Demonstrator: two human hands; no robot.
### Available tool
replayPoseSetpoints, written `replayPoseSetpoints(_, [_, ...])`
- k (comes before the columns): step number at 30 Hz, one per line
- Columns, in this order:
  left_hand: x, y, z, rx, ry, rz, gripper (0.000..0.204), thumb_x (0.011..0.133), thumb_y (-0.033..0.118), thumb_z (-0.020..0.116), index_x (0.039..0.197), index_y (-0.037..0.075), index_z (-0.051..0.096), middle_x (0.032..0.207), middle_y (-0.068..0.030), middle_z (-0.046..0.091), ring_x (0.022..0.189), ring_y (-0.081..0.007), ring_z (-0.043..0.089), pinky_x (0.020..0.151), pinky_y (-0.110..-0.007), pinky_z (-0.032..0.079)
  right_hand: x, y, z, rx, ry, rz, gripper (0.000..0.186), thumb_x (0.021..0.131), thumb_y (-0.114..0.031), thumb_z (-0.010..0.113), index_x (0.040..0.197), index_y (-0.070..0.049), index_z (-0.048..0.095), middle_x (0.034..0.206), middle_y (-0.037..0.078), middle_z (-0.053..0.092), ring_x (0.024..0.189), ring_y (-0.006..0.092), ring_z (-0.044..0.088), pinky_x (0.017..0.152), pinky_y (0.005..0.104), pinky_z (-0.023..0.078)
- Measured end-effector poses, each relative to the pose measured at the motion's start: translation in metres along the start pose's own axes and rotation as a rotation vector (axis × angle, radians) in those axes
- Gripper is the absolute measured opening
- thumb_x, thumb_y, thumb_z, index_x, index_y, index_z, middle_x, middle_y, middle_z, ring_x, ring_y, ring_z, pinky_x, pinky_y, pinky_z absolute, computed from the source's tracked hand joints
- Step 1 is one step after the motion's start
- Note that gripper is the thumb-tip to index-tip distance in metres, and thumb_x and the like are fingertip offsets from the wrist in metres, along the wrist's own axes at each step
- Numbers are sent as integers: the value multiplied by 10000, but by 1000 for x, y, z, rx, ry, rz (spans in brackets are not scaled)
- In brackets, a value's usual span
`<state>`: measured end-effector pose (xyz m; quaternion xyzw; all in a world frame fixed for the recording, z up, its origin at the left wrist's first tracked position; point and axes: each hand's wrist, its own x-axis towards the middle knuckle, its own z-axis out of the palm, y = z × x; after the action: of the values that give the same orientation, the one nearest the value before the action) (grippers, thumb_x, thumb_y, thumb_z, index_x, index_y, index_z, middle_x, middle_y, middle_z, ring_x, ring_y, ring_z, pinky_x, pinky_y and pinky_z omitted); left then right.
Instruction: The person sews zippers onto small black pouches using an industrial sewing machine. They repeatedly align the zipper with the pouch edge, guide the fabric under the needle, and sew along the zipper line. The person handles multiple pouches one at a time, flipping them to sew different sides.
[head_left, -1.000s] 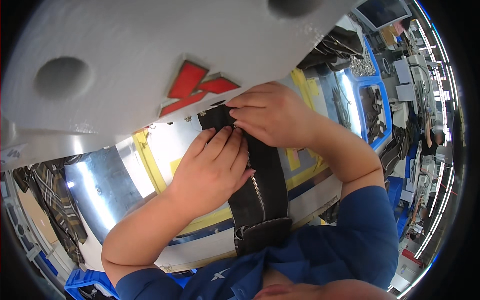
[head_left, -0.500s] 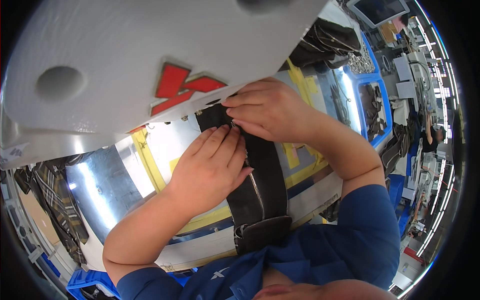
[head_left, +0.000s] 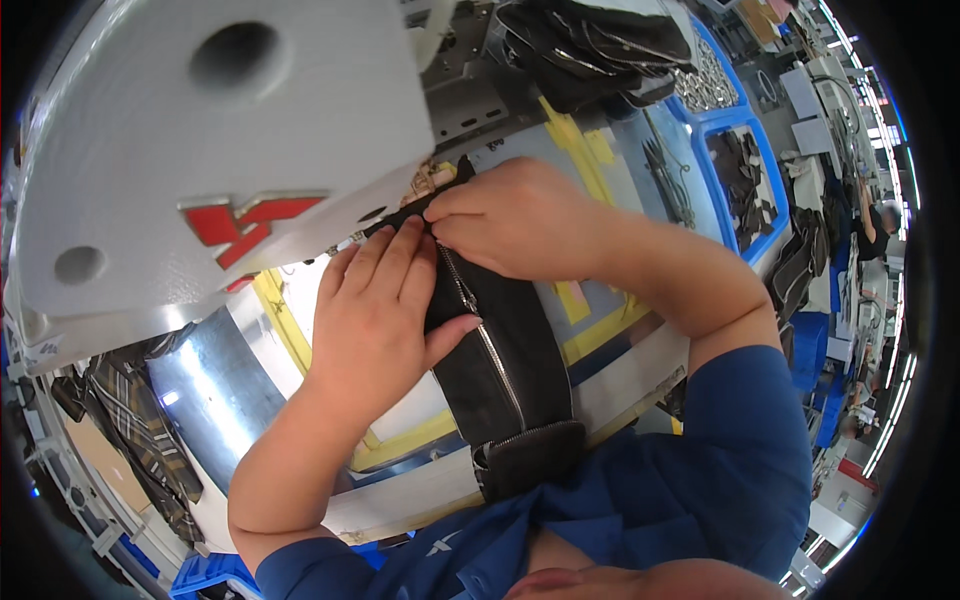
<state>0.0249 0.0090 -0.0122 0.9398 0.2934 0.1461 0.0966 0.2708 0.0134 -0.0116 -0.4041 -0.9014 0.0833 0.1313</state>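
Fabric strip [head_left: 527, 345], black and zippered, beneath both hands [head_left: 372, 318]

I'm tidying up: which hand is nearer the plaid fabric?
Left. The left hand rests on the black zippered fabric, to the plaid fabric's right; the right hand is farther right.

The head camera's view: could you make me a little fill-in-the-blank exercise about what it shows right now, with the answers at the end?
1. The left hand and the right hand both touch fabric whose colour is ____.
2. A metal ____ runs lengthwise along this fabric.
3. The raised emblem on the pale machine is ____.
4. The plaid cloth hangs on the person's ____ side.

Missing words: black; zipper; red; left.
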Motion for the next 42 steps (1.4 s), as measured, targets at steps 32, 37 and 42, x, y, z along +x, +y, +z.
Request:
replayPoseSetpoints(32, [3, -1, -18, 118, -98, -115, 880, 774, 629, 842, 1328, -25, 645, 1431, -211, 662, 1051, -366, 684, 934, -464, 539, 17, -9, -5, 71, -68, 100, 242, 919, -294, 740, 1056, -103, 798, 1277, 17, 786, 1010, 256, 770, 776, 394, 620])
replayPoseSetpoints(37, [1, 0, -19, 122, -103, -132, 882, 771, 627, 844, 1313, -40, 648, 1422, -228, 662, 1058, -375, 688, 932, -460, 539, 16, -12, -2, 116, -24, 68, 303, 920, -317, 728, 1130, -103, 775, 1099, 61, 788, 950, 297, 761, 748, 454, 619])
replayPoseSetpoints(42, [1, -2, -21, 91, -123, -165, 884, 772, 623, 844, 1311, -52, 652, 1413, -233, 665, 1075, -376, 689, 952, -453, 536, 14, -13, 0, 103, -20, 57, 353, 937, -309, 739, 1223, -103, 758, 1357, 32, 742, 1059, 252, 763, 805, 397, 626])
